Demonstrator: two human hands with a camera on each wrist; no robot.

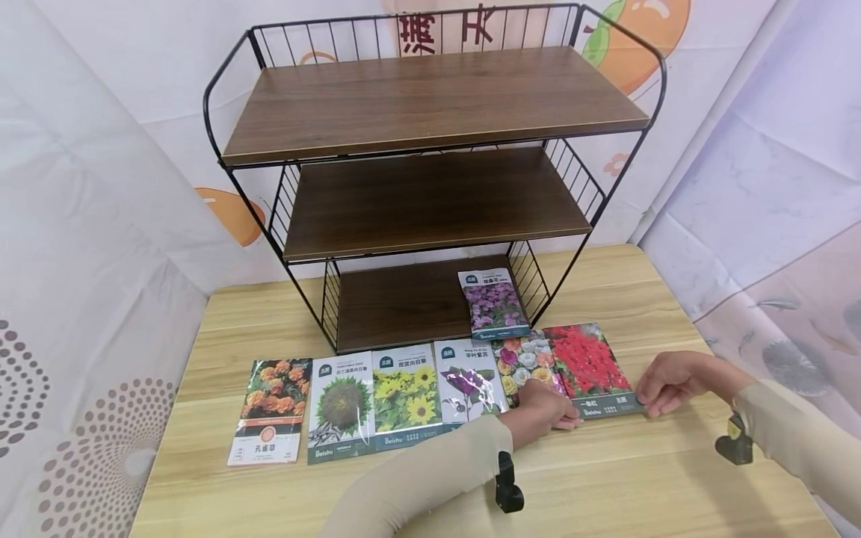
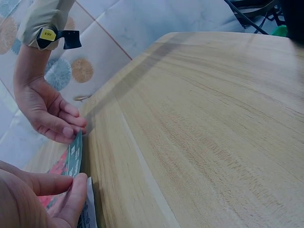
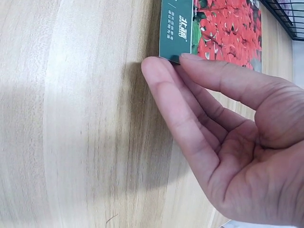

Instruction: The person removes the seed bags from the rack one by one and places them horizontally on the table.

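Observation:
A seed packet with red flowers (image 1: 587,362) lies at the right end of a row of packets on the table. My left hand (image 1: 541,407) pinches its lower left corner between thumb and finger, also seen close up in the left wrist view. At its lower right corner, my right hand (image 3: 228,128) pinches the green edge with thumb and fingertip. The left hand partly covers the neighbouring packet of mixed-colour flowers (image 1: 528,359). Farther left lie a purple-leaf packet (image 1: 468,381), a yellow sunflower packet (image 1: 406,396), a large sunflower-head packet (image 1: 341,407) and an orange marigold packet (image 1: 270,411).
A three-tier rack with black wire sides and brown shelves (image 1: 437,97) stands behind the row. On its bottom shelf (image 1: 403,302), a purple-flower packet (image 1: 495,302) leans at the right, its lower end over the front edge. Printed cloth (image 1: 87,187) hangs around the table.

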